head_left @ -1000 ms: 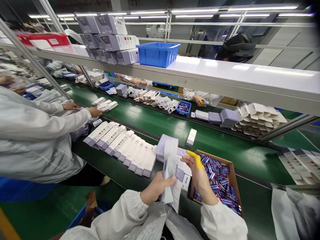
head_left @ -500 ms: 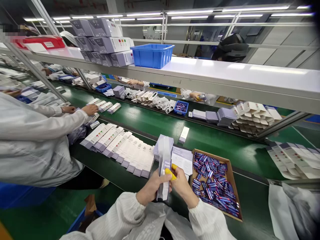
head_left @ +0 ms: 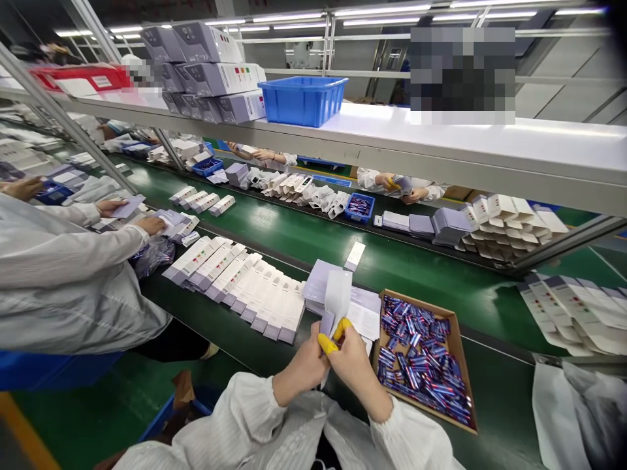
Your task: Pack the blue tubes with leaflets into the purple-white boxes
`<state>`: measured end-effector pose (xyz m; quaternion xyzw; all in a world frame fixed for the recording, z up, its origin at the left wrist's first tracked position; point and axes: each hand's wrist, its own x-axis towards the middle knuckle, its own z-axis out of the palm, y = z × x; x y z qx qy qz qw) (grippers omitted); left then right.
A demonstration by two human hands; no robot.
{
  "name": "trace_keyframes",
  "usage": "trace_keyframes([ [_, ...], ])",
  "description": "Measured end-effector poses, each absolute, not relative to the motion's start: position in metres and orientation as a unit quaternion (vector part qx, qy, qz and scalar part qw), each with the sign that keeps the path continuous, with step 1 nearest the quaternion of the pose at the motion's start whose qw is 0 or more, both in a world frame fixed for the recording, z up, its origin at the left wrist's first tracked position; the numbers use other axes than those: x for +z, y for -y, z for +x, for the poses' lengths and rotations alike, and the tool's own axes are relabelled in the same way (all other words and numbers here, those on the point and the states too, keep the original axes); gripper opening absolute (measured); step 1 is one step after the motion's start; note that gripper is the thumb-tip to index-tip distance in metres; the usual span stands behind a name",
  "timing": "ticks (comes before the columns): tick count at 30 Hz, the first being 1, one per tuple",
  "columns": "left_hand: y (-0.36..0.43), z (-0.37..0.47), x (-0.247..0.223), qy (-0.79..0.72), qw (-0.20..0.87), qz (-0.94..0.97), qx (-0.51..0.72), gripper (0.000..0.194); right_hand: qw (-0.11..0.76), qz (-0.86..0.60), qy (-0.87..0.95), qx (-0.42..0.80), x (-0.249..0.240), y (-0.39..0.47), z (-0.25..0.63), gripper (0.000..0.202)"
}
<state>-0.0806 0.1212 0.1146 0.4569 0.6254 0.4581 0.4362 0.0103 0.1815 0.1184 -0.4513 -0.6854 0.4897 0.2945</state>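
My left hand (head_left: pixel 304 362) is closed around the lower part of a whitish, translucent plastic bag (head_left: pixel 339 295). A lavender folded paper (head_left: pixel 326 322) shows at the bag's left side, partly hidden by my fingers. My right hand (head_left: pixel 353 359), with yellow covers on its thumb and index finger, pinches the same bag from the right. Behind the bag lie a stack of lavender boards (head_left: pixel 316 282) and printed white-and-lavender leaflets (head_left: pixel 365 314). An open cardboard tray (head_left: pixel 463 346) full of blue-and-red batteries (head_left: pixel 416 365) sits right of my hands.
Flattened-looking white-and-lavender cartons (head_left: pixel 240 287) overlap in a row to the left. One white box (head_left: pixel 355 256) lies on the green conveyor belt (head_left: pixel 274 228). A shelf (head_left: pixel 392 137) crosses above, bearing a blue bin (head_left: pixel 304 101). A co-worker's sleeve (head_left: pixel 63 254) is at left.
The bag has tilted away to the right, and my hands have drawn together at its lower part. The co-worker's hands at left now hold lavender pieces. The camera view has shifted slightly.
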Motion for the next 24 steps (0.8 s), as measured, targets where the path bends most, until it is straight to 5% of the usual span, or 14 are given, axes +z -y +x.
trace_keyframes([
  [5,-0.106,-0.069,0.101,-0.711,0.26,0.553,0.348,0.054,0.351,-0.416,0.561,0.624,0.111,-0.196,0.009,0.023],
  [8,-0.093,-0.07,0.083,-0.673,0.265,0.617,0.311,0.064,0.427,-0.451,0.456,0.638,0.105,-0.218,0.027,0.035],
  [13,-0.112,-0.106,0.049,-0.822,0.18,0.437,0.318,0.041,0.536,-0.488,0.303,0.618,0.098,-0.245,0.052,0.044],
  [18,-0.163,-0.136,0.021,-0.905,0.1,0.353,0.216,0.061,0.502,-0.471,0.328,0.647,0.088,-0.222,0.041,0.042],
  [24,-0.181,-0.138,0.005,-0.921,0.085,0.306,0.226,0.054,0.472,-0.453,0.353,0.669,0.081,-0.208,0.033,0.045],
])
